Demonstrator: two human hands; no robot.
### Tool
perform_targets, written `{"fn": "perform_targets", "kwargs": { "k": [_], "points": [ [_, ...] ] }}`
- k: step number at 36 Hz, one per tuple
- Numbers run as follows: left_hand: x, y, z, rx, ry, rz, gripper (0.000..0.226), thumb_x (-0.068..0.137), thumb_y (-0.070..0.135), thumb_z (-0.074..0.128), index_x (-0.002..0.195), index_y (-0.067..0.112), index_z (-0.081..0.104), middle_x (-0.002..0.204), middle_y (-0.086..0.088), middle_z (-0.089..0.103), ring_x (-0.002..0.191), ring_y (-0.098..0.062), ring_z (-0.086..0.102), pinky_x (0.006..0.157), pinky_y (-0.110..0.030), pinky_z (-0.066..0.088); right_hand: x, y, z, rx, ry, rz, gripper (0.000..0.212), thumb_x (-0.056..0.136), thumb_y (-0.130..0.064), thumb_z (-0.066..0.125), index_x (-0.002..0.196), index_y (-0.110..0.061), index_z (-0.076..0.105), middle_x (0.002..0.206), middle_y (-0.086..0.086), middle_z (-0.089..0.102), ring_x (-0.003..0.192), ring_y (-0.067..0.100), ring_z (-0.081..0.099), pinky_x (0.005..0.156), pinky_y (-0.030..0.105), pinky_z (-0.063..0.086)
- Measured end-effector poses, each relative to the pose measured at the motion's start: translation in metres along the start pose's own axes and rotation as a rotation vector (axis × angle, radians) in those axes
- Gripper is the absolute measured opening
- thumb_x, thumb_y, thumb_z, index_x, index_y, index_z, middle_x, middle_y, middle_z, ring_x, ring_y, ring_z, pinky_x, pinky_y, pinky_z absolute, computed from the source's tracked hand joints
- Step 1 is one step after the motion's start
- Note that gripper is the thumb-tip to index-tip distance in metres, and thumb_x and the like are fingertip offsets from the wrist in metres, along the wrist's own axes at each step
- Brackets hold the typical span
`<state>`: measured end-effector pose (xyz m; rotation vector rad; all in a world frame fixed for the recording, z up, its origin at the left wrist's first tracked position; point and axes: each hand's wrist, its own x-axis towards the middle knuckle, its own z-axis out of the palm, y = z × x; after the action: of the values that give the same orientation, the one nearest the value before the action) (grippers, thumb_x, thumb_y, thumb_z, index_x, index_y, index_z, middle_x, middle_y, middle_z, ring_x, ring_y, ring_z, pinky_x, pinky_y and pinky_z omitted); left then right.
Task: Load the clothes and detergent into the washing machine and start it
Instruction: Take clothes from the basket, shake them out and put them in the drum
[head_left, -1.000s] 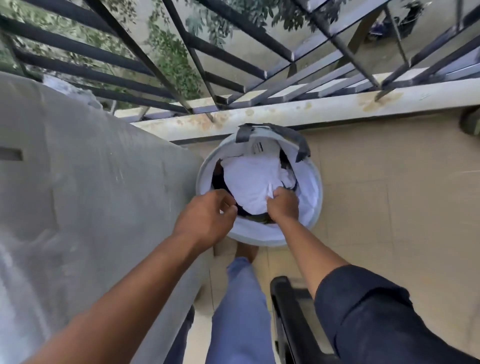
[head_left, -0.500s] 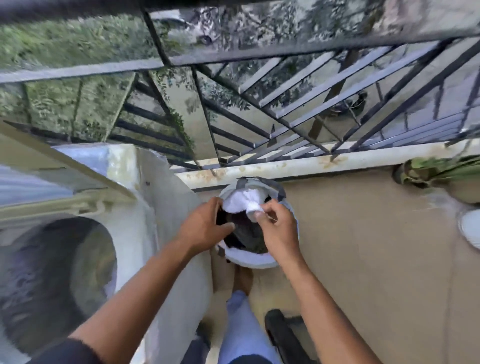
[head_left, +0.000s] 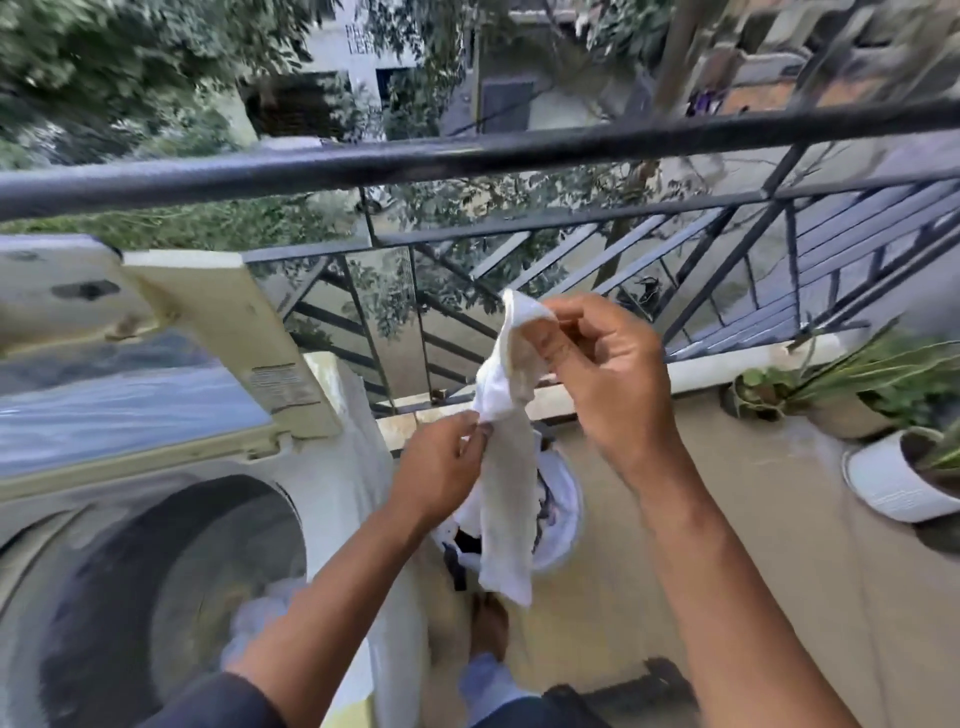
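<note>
A white cloth (head_left: 506, 499) hangs in the air over the white laundry basket (head_left: 563, 512) on the floor. My right hand (head_left: 605, 379) pinches its top end, and my left hand (head_left: 441, 467) pinches its edge lower down. The top-loading washing machine (head_left: 343, 415) stands at the left with its lid (head_left: 218, 322) raised. Its drum (head_left: 156, 587) is open and holds some white clothes (head_left: 262, 613). Dark and white clothes lie in the basket, partly hidden by the cloth.
A black balcony railing (head_left: 467, 156) runs across in front of me. Potted plants (head_left: 857, 395) and a white pot (head_left: 893, 480) stand along the ledge at the right. My foot (head_left: 488, 623) is on the beige floor below the basket.
Both hands have lifted the white cloth out of the basket up to chest height. My view has risen, bringing the open drum and railing top into sight.
</note>
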<state>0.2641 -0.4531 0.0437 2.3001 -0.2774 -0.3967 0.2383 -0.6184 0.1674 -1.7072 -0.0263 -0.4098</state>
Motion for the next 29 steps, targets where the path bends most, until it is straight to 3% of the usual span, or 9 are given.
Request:
{"fn": "perform_targets", "kwargs": {
  "k": [3,10,12,15,17,19,22,24,29],
  "points": [
    [-0.007,0.002,-0.023,0.070,0.010,0.052,0.025,0.108,0.027,0.050,0.099,0.021,0.073,0.085,0.005,0.069,0.086,-0.025,0.066,0.070,-0.035,0.045,-0.004,-0.007,-0.007,-0.081,0.081,-0.025,0.011,0.097,-0.017,0.071,0.103,-0.009,0.075,0.086,0.005,0.073,0.075,0.009,0.062,0.068,0.021,0.051],
    [-0.033,0.012,-0.086,0.112,0.092,0.097,0.032,0.109,0.035,0.046,0.108,0.016,0.071,0.091,-0.006,0.074,0.087,-0.031,0.069,0.078,-0.045,0.056,-0.025,-0.006,-0.042,-0.496,0.185,-0.090,0.018,0.106,-0.041,0.056,0.096,-0.025,0.059,0.071,-0.016,0.055,0.059,0.002,0.045,0.054,0.021,0.036],
    [-0.041,0.023,-0.099,-0.042,0.094,0.082,0.028,0.109,0.037,0.048,0.113,0.025,0.073,0.099,-0.003,0.076,0.093,-0.032,0.071,0.083,-0.050,0.060,-0.037,-0.002,-0.047,-0.618,0.206,-0.069,0.022,0.105,-0.046,0.054,0.093,-0.027,0.054,0.073,-0.016,0.056,0.061,0.003,0.048,0.054,0.026,0.036],
    [-0.053,0.044,-0.116,-0.335,0.080,0.114,0.024,0.107,0.037,0.051,0.093,0.040,0.071,0.086,0.000,0.070,0.086,-0.033,0.071,0.074,-0.053,0.064,-0.060,0.007,-0.049,-0.663,0.129,0.067,0.027,0.093,-0.063,0.058,0.098,-0.037,0.053,0.083,-0.019,0.063,0.067,0.002,0.058,0.053,0.024,0.040],
    [-0.059,0.057,-0.127,-0.494,0.046,0.154,0.028,0.109,0.034,0.048,0.090,0.031,0.069,0.083,-0.004,0.068,0.080,-0.029,0.070,0.064,-0.046,0.063,-0.075,0.019,-0.043,-0.614,0.005,0.207,0.042,0.082,-0.072,0.067,0.109,-0.043,0.053,0.095,-0.019,0.067,0.081,-0.001,0.064,0.063,0.023,0.052],
    [-0.067,0.069,-0.137,-0.628,0.009,0.206,0.031,0.111,0.029,0.046,0.090,0.029,0.070,0.080,0.005,0.069,0.072,-0.013,0.069,0.057,-0.031,0.058,-0.092,0.037,-0.033,-0.523,-0.124,0.388,0.056,0.076,-0.067,0.078,0.120,-0.050,0.048,0.110,-0.014,0.065,0.100,0.005,0.066,0.081,0.036,0.059],
    [-0.082,0.086,-0.154,-0.781,-0.041,0.277,0.028,0.112,0.028,0.046,0.097,0.025,0.070,0.077,0.006,0.067,0.064,-0.006,0.062,0.052,-0.018,0.050,-0.116,0.067,-0.013,-0.627,-0.375,0.592,0.095,0.080,-0.052,0.082,0.154,-0.039,0.024,0.153,-0.001,0.043,0.140,0.022,0.046,0.109,0.040,0.045],
    [-0.093,0.095,-0.167,-0.884,-0.056,0.296,0.025,0.112,0.028,0.046,0.102,0.022,0.069,0.080,0.002,0.066,0.063,-0.008,0.059,0.049,-0.018,0.047,-0.128,0.079,0.007,-0.659,-0.499,0.609,0.110,0.081,-0.054,0.081,0.162,-0.030,0.010,0.165,-0.003,0.024,0.152,0.020,0.027,0.118,0.040,0.035],
    [-0.115,0.096,-0.199,-1.027,-0.042,0.339,0.023,0.111,0.029,0.047,0.107,0.022,0.068,0.101,-0.014,0.064,0.082,-0.026,0.058,0.065,-0.034,0.043,-0.138,0.082,0.062,-0.427,-0.278,0.587,0.075,0.086,-0.043,0.081,0.147,-0.018,0.045,0.141,0.003,0.056,0.133,0.022,0.053,0.111,0.045,0.044]
  ]
}}
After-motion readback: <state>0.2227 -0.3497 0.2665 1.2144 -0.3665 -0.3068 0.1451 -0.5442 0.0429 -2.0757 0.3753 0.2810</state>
